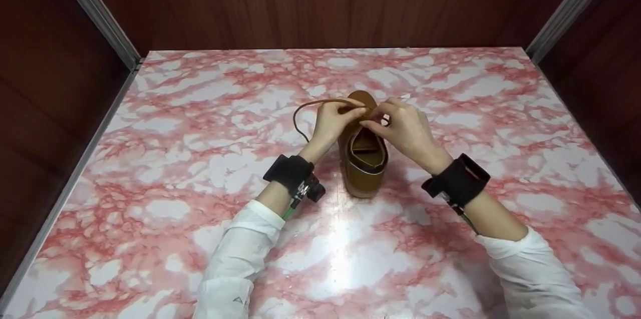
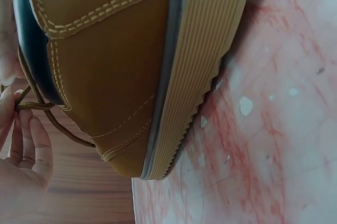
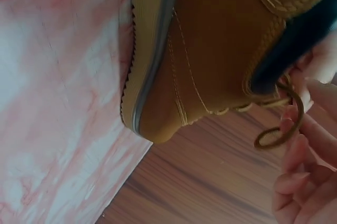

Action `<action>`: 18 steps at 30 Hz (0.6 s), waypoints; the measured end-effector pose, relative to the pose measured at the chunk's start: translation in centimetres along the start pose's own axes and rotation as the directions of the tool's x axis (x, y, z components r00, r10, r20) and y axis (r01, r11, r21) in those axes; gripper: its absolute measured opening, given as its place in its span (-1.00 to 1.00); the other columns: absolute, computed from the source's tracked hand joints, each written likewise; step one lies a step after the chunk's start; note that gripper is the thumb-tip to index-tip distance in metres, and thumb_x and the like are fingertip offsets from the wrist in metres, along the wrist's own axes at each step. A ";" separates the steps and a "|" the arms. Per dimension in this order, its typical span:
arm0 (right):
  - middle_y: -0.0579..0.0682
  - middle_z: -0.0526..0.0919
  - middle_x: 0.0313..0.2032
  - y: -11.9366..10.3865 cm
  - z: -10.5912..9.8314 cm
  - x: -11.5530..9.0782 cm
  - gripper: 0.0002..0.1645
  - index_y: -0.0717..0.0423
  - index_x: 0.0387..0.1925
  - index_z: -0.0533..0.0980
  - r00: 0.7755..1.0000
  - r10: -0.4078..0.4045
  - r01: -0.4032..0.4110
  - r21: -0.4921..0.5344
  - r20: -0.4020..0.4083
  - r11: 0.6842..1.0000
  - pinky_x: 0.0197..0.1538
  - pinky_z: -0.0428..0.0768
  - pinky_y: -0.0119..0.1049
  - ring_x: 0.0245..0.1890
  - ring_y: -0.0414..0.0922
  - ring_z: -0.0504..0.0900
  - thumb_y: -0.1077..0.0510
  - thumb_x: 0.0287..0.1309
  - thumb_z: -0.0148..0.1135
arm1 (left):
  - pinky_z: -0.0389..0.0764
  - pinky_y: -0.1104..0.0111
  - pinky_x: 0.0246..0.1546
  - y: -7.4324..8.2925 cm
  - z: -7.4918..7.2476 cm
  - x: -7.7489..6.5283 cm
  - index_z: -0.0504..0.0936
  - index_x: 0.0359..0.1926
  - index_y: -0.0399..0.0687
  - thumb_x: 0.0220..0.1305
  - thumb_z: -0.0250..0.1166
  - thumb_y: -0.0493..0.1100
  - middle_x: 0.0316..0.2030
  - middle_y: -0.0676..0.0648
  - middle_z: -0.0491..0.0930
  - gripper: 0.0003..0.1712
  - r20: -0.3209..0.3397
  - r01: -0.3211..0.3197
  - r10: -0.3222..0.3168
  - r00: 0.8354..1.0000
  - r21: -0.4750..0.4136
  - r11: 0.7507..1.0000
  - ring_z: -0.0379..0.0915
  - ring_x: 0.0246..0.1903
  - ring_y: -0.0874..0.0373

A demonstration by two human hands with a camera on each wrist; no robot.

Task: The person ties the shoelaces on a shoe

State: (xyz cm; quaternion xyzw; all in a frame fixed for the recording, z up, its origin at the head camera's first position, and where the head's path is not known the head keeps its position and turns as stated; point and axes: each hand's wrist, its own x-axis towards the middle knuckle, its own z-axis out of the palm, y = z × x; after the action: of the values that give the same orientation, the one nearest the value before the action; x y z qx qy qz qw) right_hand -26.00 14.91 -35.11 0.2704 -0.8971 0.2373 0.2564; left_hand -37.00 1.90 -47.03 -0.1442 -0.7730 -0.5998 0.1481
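A tan leather shoe (image 1: 364, 186) stands upright on the table with its heel towards me and its toe pointing away. Both hands are over its lacing, just beyond the ankle opening. My left hand (image 1: 330, 121) pinches the brown shoelace (image 2: 37, 106) between thumb and index finger. From that hand a long lace end arcs out to the left and hangs beside the wrist. On the other side, my right hand (image 1: 408, 128) pinches the lace between thumb and fingertips, and a small lace loop (image 3: 271, 138) curls out beside its fingers. The fingers partly hide the lacing.
The table (image 1: 200, 199) has a red and white marbled top. Dark wood panels (image 1: 320, 3) enclose it at the back and both sides, with metal strips (image 1: 95, 13) at the corners. Black camera straps (image 1: 458, 181) wrap both wrists.
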 end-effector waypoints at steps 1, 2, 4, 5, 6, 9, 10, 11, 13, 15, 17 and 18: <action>-0.22 0.31 -0.64 0.0 -0.2 0.1 -0.78 -0.02 -0.64 0.43 1.000 0.000 0.000 0.010 -0.026 1.000 -0.73 0.15 -0.43 -0.74 -0.30 0.22 -0.06 -0.36 0.07 | 0.28 0.53 -0.58 0.0 0.0 0.0 0.49 -0.54 0.22 -0.41 0.12 0.12 -0.58 0.21 0.42 -0.74 0.001 -0.003 0.003 1.000 -0.006 1.000 0.29 -0.55 0.40; -0.21 0.32 -0.64 0.1 -0.4 0.2 -0.80 -0.03 -0.64 0.43 0.999 -0.001 0.002 0.023 -0.052 1.000 -0.73 0.14 -0.43 -0.75 -0.30 0.20 -0.05 -0.35 0.07 | 0.28 0.54 -0.58 0.0 0.0 0.0 0.49 -0.54 0.22 -0.40 0.12 0.12 -0.58 0.21 0.42 -0.74 0.003 -0.009 0.009 1.000 -0.011 1.000 0.30 -0.55 0.40; -0.20 0.34 -0.64 0.1 -1.0 0.5 -0.83 -0.03 -0.64 0.42 0.996 0.001 0.003 0.044 -0.090 0.999 -0.73 0.12 -0.43 -0.76 -0.30 0.17 -0.02 -0.32 0.06 | 0.28 0.54 -0.58 -0.1 -0.1 0.0 0.49 -0.54 0.21 -0.41 0.13 0.11 -0.58 0.20 0.42 -0.74 0.005 -0.021 0.021 1.000 -0.021 1.000 0.30 -0.55 0.39; -0.18 0.35 -0.64 0.1 -1.3 0.7 -0.83 -0.02 -0.64 0.42 0.994 -0.001 0.006 0.050 -0.107 0.999 -0.72 0.12 -0.43 -0.76 -0.29 0.17 -0.02 -0.32 0.06 | 0.28 0.54 -0.58 -0.1 -0.1 0.0 0.49 -0.54 0.21 -0.41 0.13 0.11 -0.58 0.20 0.42 -0.74 0.003 -0.026 0.026 1.000 -0.022 0.999 0.30 -0.54 0.39; -0.18 0.36 -0.64 0.1 -1.6 0.9 -0.84 -0.02 -0.64 0.42 0.992 -0.003 0.010 0.053 -0.123 0.999 -0.72 0.12 -0.43 -0.76 -0.29 0.17 -0.01 -0.31 0.06 | 0.28 0.54 -0.57 -0.1 -0.1 0.0 0.49 -0.54 0.22 -0.41 0.13 0.11 -0.58 0.21 0.42 -0.74 0.002 -0.033 0.033 0.999 -0.019 0.999 0.29 -0.54 0.40; -0.20 0.38 -0.63 0.2 -2.6 1.4 -0.82 -0.02 -0.63 0.42 0.988 -0.001 0.009 0.053 -0.155 0.999 -0.70 0.13 -0.44 -0.76 -0.30 0.19 -0.02 -0.31 0.05 | 0.27 0.56 -0.54 -0.1 -0.1 -0.1 0.49 -0.54 0.22 -0.42 0.14 0.11 -0.57 0.22 0.42 -0.74 0.000 -0.042 0.042 0.999 -0.010 0.999 0.29 -0.52 0.41; -0.22 0.39 -0.63 0.2 -2.8 1.5 -0.81 -0.02 -0.62 0.42 0.987 0.006 0.003 0.053 -0.161 0.999 -0.70 0.14 -0.44 -0.75 -0.31 0.20 -0.03 -0.30 0.04 | 0.27 0.56 -0.54 -0.1 -0.1 -0.1 0.48 -0.54 0.23 -0.43 0.14 0.10 -0.57 0.22 0.42 -0.74 0.002 -0.040 0.040 0.999 -0.011 0.999 0.29 -0.52 0.41; -0.23 0.39 -0.64 0.3 -3.1 1.6 -0.81 -0.03 -0.62 0.42 0.986 0.014 -0.005 0.058 -0.166 0.998 -0.69 0.14 -0.44 -0.75 -0.30 0.21 -0.04 -0.30 0.03 | 0.27 0.56 -0.53 -0.1 -0.2 -0.2 0.48 -0.53 0.23 -0.43 0.14 0.10 -0.57 0.22 0.42 -0.74 0.004 -0.038 0.038 0.999 -0.015 0.999 0.29 -0.52 0.41; -0.25 0.39 -0.63 0.4 -3.5 1.8 -0.81 -0.03 -0.61 0.42 0.986 0.037 -0.025 0.077 -0.161 0.997 -0.67 0.15 -0.44 -0.73 -0.28 0.24 -0.04 -0.30 0.03 | 0.28 0.55 -0.53 0.0 -0.2 -0.2 0.49 -0.53 0.22 -0.42 0.15 0.08 -0.56 0.21 0.42 -0.74 0.010 -0.037 0.038 0.999 -0.035 0.999 0.30 -0.52 0.39; -0.26 0.39 -0.63 0.5 -3.7 1.9 -0.80 -0.03 -0.62 0.42 0.988 0.064 -0.051 0.094 -0.144 0.994 -0.65 0.15 -0.43 -0.72 -0.26 0.24 -0.05 -0.29 0.02 | 0.28 0.54 -0.54 -0.1 -0.3 -0.4 0.49 -0.53 0.19 -0.42 0.16 0.06 -0.55 0.19 0.43 -0.75 0.019 -0.043 0.045 0.999 -0.067 0.997 0.30 -0.53 0.37; -0.24 0.39 -0.64 0.6 -3.8 1.9 -0.80 -0.02 -0.62 0.43 0.989 0.086 -0.073 0.107 -0.121 0.992 -0.64 0.15 -0.43 -0.71 -0.25 0.25 -0.05 -0.29 0.01 | 0.30 0.52 -0.55 0.0 -0.5 -0.6 0.50 -0.53 0.17 -0.41 0.17 0.02 -0.54 0.17 0.43 -0.76 0.036 -0.051 0.055 0.998 -0.107 0.993 0.31 -0.53 0.35; -0.24 0.39 -0.64 0.7 -3.9 1.9 -0.79 -0.02 -0.62 0.43 0.990 0.092 -0.080 0.107 -0.110 0.991 -0.64 0.15 -0.43 -0.71 -0.25 0.25 -0.05 -0.28 0.00 | 0.30 0.51 -0.55 0.0 -0.5 -0.8 0.50 -0.53 0.15 -0.40 0.17 0.00 -0.53 0.15 0.43 -0.77 0.049 -0.056 0.062 0.997 -0.131 0.990 0.31 -0.53 0.33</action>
State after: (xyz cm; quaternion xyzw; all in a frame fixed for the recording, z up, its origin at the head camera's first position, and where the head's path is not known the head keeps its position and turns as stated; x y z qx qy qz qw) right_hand -26.50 16.89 -31.25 0.2302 -0.8784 0.3088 0.2829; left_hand -36.25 1.35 -47.23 -0.1920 -0.7313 -0.6402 0.1357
